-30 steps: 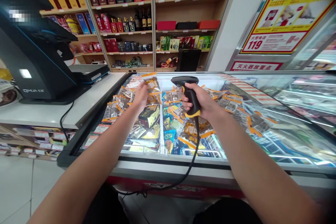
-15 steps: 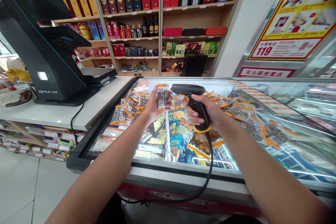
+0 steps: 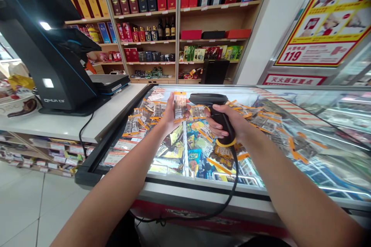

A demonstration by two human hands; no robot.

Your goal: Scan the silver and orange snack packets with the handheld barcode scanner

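Upright between the fingers of my left hand (image 3: 170, 114) is a small clear snack packet (image 3: 180, 106) with orange edges and a printed label facing me. My right hand (image 3: 224, 123) is wrapped round the handle of a black and yellow barcode scanner (image 3: 208, 98). The scanner's head points left at the packet, a short gap apart. From its handle a black cable (image 3: 228, 200) loops down in front of the freezer. Below both hands, similar orange-edged packets (image 3: 266, 123) lie scattered on the glass top of a chest freezer (image 3: 162, 180).
A white counter (image 3: 116, 108) on the left carries a dark checkout terminal (image 3: 63, 85) with a scale plate. Shelves (image 3: 147, 15) of boxed bottles stand behind the freezer. Bagged goods (image 3: 194, 158) show through the glass. A fire-safety poster (image 3: 324, 19) hangs at the right.
The scanner has shifted very slightly to the right. A pale glow now shows on the packet, and a light shows on the terminal. The left hand has hardly moved.
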